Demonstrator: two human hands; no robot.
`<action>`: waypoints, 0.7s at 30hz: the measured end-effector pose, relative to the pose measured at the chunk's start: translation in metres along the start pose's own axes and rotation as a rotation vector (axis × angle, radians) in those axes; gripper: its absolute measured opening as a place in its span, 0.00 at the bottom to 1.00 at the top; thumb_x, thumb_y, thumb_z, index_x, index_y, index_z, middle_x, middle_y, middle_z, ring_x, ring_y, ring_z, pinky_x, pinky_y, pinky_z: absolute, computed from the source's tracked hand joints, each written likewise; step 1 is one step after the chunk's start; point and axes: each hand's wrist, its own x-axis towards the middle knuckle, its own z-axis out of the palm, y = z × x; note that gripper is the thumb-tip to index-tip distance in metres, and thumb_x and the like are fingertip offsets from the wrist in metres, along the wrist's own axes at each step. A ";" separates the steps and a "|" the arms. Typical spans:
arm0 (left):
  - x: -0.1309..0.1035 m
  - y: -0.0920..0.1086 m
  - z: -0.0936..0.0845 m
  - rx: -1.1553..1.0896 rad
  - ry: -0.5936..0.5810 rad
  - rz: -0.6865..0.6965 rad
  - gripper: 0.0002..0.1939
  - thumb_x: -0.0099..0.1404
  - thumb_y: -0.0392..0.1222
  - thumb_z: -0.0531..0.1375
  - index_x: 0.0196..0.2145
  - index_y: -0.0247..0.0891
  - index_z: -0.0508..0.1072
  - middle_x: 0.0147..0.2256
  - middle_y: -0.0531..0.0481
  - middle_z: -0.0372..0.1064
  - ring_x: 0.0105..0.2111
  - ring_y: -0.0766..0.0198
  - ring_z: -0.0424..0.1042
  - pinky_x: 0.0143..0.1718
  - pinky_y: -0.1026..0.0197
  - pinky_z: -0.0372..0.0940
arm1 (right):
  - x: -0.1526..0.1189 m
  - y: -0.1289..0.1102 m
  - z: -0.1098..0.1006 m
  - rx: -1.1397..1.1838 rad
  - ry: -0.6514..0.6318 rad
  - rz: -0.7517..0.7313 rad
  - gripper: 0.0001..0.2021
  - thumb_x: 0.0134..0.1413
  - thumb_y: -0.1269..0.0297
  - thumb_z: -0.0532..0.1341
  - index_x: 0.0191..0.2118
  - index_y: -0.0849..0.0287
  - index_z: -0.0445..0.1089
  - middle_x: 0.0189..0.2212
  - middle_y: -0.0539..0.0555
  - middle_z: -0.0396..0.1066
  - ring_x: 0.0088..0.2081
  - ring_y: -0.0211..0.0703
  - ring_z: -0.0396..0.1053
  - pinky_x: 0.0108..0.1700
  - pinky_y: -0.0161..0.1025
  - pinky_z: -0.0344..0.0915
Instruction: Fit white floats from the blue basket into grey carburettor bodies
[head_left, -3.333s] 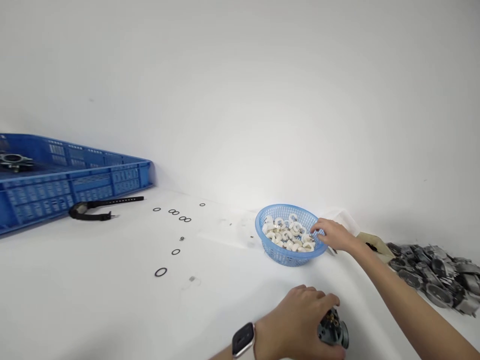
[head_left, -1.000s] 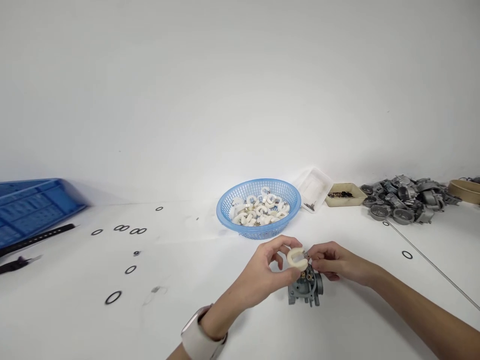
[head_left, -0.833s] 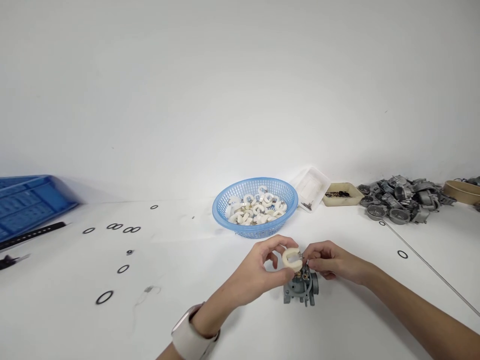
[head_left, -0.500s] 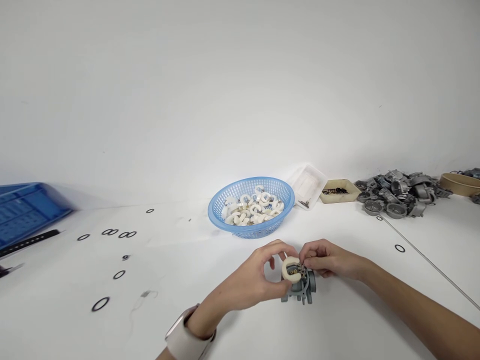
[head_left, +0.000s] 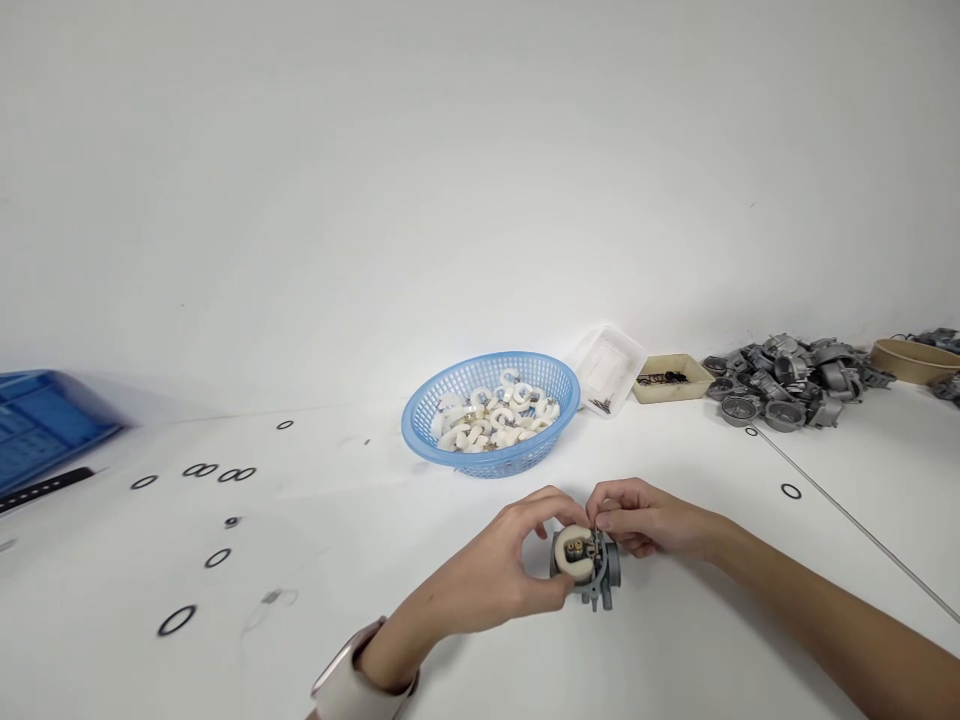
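Observation:
A grey metal carburetor body (head_left: 613,566) stands on the white table. On its upper side lies a white C-shaped float (head_left: 568,567), its opening facing right, with brass parts showing inside the curve. My left hand (head_left: 506,565) holds the float between thumb and fingers from the left. At the float's hinge end, my right hand (head_left: 637,518) is pinched; whatever is between its fingertips is too small to make out.
Behind the hands sits a blue basket (head_left: 416,440) of white floats. Right of it are a white tray (head_left: 611,365), a cream tray (head_left: 675,393) and piled grey bodies (head_left: 787,385). Black rings (head_left: 177,621) lie at left, near a blue crate (head_left: 49,425).
The float has gone from tilted up to lying lower on the body. Both hands keep close to it, and the whole view has shifted slightly.

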 end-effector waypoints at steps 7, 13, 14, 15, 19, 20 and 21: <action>-0.001 0.003 0.002 0.039 0.000 -0.006 0.18 0.52 0.35 0.61 0.42 0.45 0.73 0.44 0.52 0.70 0.44 0.57 0.67 0.49 0.53 0.61 | -0.001 -0.002 0.002 0.024 -0.001 0.018 0.14 0.58 0.52 0.68 0.36 0.57 0.68 0.18 0.40 0.51 0.20 0.31 0.45 0.22 0.32 0.44; -0.001 0.001 0.003 0.029 0.000 0.017 0.17 0.53 0.33 0.61 0.42 0.45 0.72 0.44 0.53 0.70 0.43 0.59 0.67 0.47 0.55 0.60 | -0.001 -0.001 0.002 0.033 -0.011 0.009 0.13 0.59 0.53 0.67 0.36 0.57 0.69 0.18 0.39 0.51 0.20 0.31 0.45 0.22 0.32 0.44; -0.001 0.000 0.003 0.030 0.002 0.020 0.17 0.54 0.33 0.61 0.42 0.45 0.72 0.44 0.53 0.70 0.43 0.59 0.68 0.47 0.55 0.60 | -0.001 -0.001 0.002 0.033 -0.011 0.008 0.13 0.59 0.53 0.67 0.37 0.57 0.69 0.18 0.39 0.52 0.20 0.31 0.45 0.22 0.32 0.44; 0.000 -0.001 0.003 0.033 0.003 0.020 0.16 0.55 0.33 0.61 0.42 0.46 0.72 0.44 0.54 0.70 0.43 0.59 0.68 0.47 0.55 0.61 | -0.001 0.000 0.002 0.032 -0.010 0.007 0.13 0.60 0.53 0.67 0.37 0.57 0.69 0.18 0.39 0.52 0.20 0.31 0.45 0.22 0.32 0.44; -0.001 -0.003 0.003 0.041 0.010 0.000 0.16 0.57 0.36 0.63 0.44 0.47 0.72 0.46 0.54 0.71 0.45 0.58 0.68 0.49 0.55 0.61 | -0.001 0.001 0.002 0.028 -0.003 0.005 0.13 0.60 0.53 0.67 0.37 0.57 0.69 0.17 0.39 0.52 0.20 0.31 0.46 0.22 0.32 0.44; -0.001 -0.002 0.003 0.045 0.013 -0.004 0.17 0.57 0.36 0.64 0.45 0.47 0.72 0.46 0.54 0.71 0.45 0.58 0.68 0.49 0.54 0.61 | -0.001 0.001 0.002 0.028 -0.001 0.005 0.13 0.60 0.53 0.67 0.37 0.57 0.69 0.17 0.39 0.52 0.20 0.31 0.46 0.22 0.32 0.45; -0.001 -0.002 0.003 0.052 0.019 -0.009 0.18 0.56 0.36 0.64 0.45 0.47 0.72 0.46 0.54 0.71 0.46 0.58 0.68 0.50 0.54 0.61 | -0.001 0.001 0.002 0.028 -0.001 0.006 0.13 0.59 0.53 0.67 0.38 0.57 0.69 0.17 0.39 0.52 0.20 0.31 0.46 0.22 0.32 0.45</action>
